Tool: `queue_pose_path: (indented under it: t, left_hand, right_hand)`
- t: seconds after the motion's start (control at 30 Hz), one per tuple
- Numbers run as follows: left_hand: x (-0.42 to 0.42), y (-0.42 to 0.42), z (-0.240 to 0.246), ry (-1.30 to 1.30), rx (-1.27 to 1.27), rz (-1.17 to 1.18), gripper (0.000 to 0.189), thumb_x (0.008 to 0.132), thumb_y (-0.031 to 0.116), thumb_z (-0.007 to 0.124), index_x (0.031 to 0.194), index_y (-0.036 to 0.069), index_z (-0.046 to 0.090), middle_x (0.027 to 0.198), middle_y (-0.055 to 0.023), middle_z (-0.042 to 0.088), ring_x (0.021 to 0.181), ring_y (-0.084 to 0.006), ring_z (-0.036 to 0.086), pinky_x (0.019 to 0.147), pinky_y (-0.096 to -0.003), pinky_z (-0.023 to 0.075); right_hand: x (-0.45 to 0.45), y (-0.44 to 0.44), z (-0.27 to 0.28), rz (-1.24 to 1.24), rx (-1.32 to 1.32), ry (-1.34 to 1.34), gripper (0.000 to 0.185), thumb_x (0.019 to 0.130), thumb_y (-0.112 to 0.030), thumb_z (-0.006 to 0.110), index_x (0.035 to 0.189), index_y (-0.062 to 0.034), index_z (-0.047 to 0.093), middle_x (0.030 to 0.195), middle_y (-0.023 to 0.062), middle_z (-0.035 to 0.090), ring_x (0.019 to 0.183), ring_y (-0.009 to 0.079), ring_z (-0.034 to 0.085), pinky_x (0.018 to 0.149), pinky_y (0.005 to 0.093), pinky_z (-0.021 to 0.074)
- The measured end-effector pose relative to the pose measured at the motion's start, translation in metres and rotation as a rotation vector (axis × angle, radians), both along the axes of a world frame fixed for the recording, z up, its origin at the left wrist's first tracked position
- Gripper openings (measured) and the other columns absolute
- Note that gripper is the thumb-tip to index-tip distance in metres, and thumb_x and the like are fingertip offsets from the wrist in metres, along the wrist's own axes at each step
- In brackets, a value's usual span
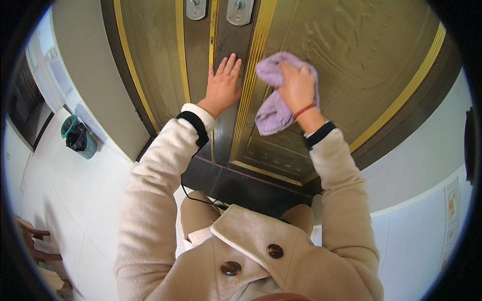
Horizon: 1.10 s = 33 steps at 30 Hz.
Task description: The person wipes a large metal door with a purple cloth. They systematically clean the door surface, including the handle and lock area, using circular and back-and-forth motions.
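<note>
My left hand (225, 84) lies flat with fingers apart on the dark frame of a double door, over the seam between its two leaves. To its right, my right hand (297, 88) grips a bunched purple cloth (273, 113) against or close to the embossed panel of the right door leaf (350, 86); whether the cloth touches the panel cannot be told. Part of the cloth hangs below the hand. Above my left hand, two metal lock plates (240, 13) sit on the door. Gold ribbed trim (250, 82) runs between my hands.
A teal waste bin with a black liner (87, 148) stands on the pale tiled floor at the left. Brown wooden furniture (41, 244) shows at the lower left. A dark threshold (241, 188) lies under the door. A black cable (192, 195) hangs near my left sleeve.
</note>
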State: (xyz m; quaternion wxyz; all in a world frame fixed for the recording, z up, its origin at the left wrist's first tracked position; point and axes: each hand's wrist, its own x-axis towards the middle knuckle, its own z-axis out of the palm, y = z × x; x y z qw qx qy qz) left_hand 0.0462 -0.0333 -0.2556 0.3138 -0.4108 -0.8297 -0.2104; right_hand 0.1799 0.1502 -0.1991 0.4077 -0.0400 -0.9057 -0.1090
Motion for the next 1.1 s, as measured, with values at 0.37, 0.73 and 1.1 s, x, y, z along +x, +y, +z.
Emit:
queue_pose_path:
  t: [0.37, 0.73, 1.1]
  left_hand:
    - [0.008, 0.007, 0.006, -0.022, -0.07, -0.001, 0.089, 0.076, 0.019, 0.072, 0.153, 0.008, 0.028, 0.162, -0.013, 0.022, 0.146, -0.0323, 0.028, 0.115, -0.0583, 0.0266]
    - [0.002, 0.007, 0.005, 0.101, 0.097, -0.086, 0.072, 0.077, 0.02, 0.069, 0.142, 0.003, 0.043, 0.146, -0.0193, 0.044, 0.133, -0.0342, 0.045, 0.106, -0.0535, 0.0381]
    - [0.052, 0.019, -0.025, -0.582, 0.439, -0.617, 0.096, 0.08, 0.041, 0.077, 0.153, 0.005, 0.025, 0.142, -0.0248, 0.048, 0.13, -0.0374, 0.05, 0.107, -0.0418, 0.0402]
  right_hand:
    - [0.013, 0.012, -0.03, 0.148, -0.073, -0.111, 0.047, 0.074, -0.006, 0.062, 0.12, -0.0151, 0.067, 0.125, 0.0036, 0.066, 0.108, 0.0325, 0.055, 0.092, 0.0511, 0.0418]
    - [-0.017, -0.012, 0.05, -0.077, 0.18, 0.039, 0.045, 0.074, -0.014, 0.068, 0.119, -0.0187, 0.068, 0.136, 0.0049, 0.056, 0.11, 0.0323, 0.054, 0.086, 0.0482, 0.0467]
    - [-0.009, 0.009, -0.005, 0.822, -1.735, -0.429, 0.036, 0.087, -0.012, 0.064, 0.121, -0.003, 0.064, 0.119, 0.0081, 0.066, 0.107, 0.0217, 0.062, 0.094, 0.0358, 0.0492]
